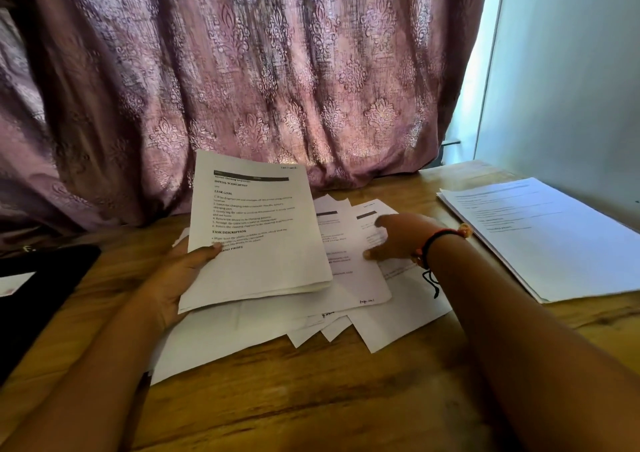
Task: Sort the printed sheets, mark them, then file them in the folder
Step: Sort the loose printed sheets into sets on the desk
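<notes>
One sheaf (pixel 256 230) gripped in L hand (pixel 180 278); R hand (pixel 405 240), fingers spread, rests on loose sheets (pixel 349 278) on table (pixel 311 399).

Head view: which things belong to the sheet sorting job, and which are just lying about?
Job: bundle of printed white sheets gripped by the left hand; loose printed white sheets touched by the right hand; neat white sheet stack at right.
Lying about: patterned mauve curtain; flat black item at left, perhaps the folder, unclear.
</notes>
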